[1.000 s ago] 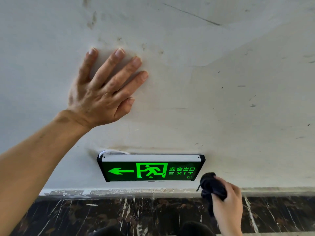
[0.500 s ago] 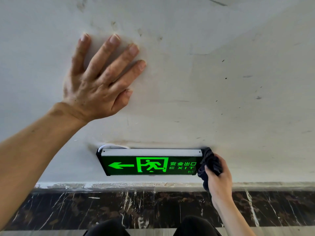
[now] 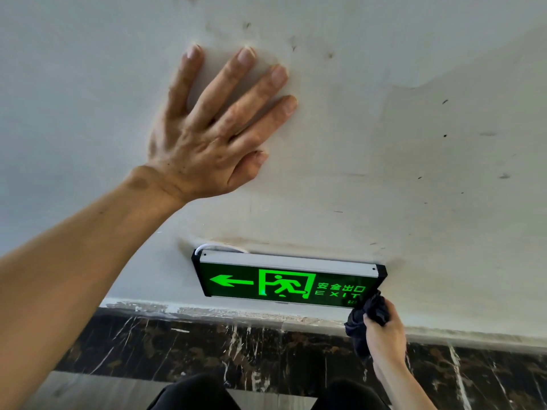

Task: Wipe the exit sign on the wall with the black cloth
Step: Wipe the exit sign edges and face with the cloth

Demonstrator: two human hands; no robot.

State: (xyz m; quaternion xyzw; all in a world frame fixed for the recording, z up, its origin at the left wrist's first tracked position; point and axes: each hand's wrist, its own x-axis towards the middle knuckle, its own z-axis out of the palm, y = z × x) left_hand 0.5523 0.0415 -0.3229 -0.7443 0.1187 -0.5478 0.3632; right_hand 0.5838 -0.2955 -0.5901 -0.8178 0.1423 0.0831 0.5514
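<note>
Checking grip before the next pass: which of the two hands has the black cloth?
The right hand, low by the exit sign's right end, grips the black cloth. The left hand lies flat and empty on the wall.

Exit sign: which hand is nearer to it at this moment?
Right. The right hand, gripping the black cloth, is at the exit sign's lower right corner; the left hand lies flat on the wall above.

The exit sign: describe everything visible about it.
The exit sign is a flat rectangular box mounted low on the pale wall, just above a dark marbled skirting. Its dark face glows green: a left arrow, a running figure in a doorway, Chinese characters and "EXIT". It has a silvery top rail, black end caps, and a white cable at its upper left. The black cloth, bunched in the right hand, touches its lower right corner.
</note>
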